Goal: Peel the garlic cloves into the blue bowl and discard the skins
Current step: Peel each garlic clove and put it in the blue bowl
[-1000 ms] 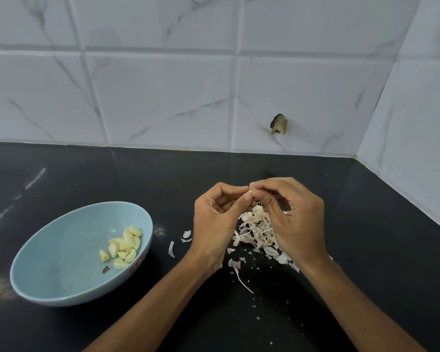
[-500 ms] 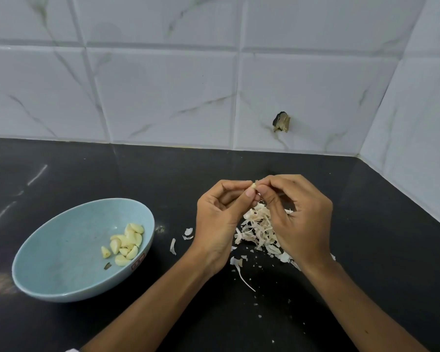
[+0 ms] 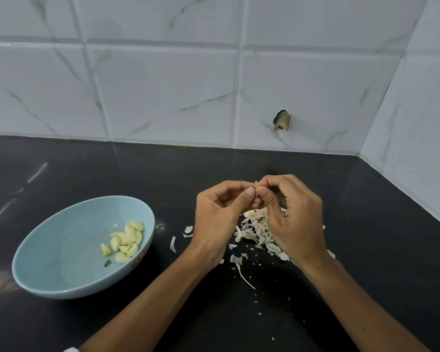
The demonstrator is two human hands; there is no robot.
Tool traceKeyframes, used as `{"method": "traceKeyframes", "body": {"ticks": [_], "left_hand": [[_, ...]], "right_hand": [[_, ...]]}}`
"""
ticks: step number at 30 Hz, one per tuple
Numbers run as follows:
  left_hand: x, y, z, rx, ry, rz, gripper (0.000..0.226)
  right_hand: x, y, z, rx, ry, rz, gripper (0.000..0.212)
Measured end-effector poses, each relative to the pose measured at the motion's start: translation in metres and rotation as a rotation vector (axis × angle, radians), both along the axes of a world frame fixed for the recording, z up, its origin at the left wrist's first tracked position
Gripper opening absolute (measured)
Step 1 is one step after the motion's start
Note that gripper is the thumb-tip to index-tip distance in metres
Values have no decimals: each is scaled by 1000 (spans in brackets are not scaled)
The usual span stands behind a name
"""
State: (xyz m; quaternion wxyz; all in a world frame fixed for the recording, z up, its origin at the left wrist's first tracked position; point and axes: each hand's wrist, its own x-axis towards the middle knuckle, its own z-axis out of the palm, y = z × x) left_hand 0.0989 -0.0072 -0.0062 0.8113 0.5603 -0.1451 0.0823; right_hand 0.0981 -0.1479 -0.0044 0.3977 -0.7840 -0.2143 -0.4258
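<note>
A light blue bowl (image 3: 61,262) sits on the black counter at the left, with several peeled yellow garlic cloves (image 3: 126,241) in its right side. My left hand (image 3: 219,219) and my right hand (image 3: 295,219) meet above a heap of pale garlic skins (image 3: 255,229). Together their fingertips pinch a small garlic clove (image 3: 256,184), of which only a sliver of skin shows at the top. The rest of the clove is hidden by my fingers.
Loose skin scraps (image 3: 188,231) and crumbs lie scattered on the black counter (image 3: 379,250) between the bowl and the heap. White marble-look tiles form the back and right walls, with a broken hole (image 3: 281,120) in the back wall.
Both hands stay together over the skin heap, the fingers shifting slightly on the clove. The view has tilted a little; the bowl and heap stay put.
</note>
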Motion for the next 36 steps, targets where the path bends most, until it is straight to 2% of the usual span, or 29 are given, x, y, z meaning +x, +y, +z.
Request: {"method": "traceKeyframes", "body": {"ticks": [15,25,27,29,31,36], "left_hand": [[1,4,6,-213,188,-88,13],[1,4,8,-226,161,-57,13],[1,4,8,-219,132,-37,14],[0,4,9,-214,90,-25,20],[-1,4,9,-198,53,-14,28],[-2,3,10,-162,27,20,30]], "right_hand": [[1,2,-1,171,146,128,8],[-4,2,5,257,133,78,6],[-2,-4,8,221,92,29,6],[-1,-11,9,80,86,-36,6],[0,-15,8,-17,152,-64,9],[-3,-19,7,-30,351,-100,18]]}}
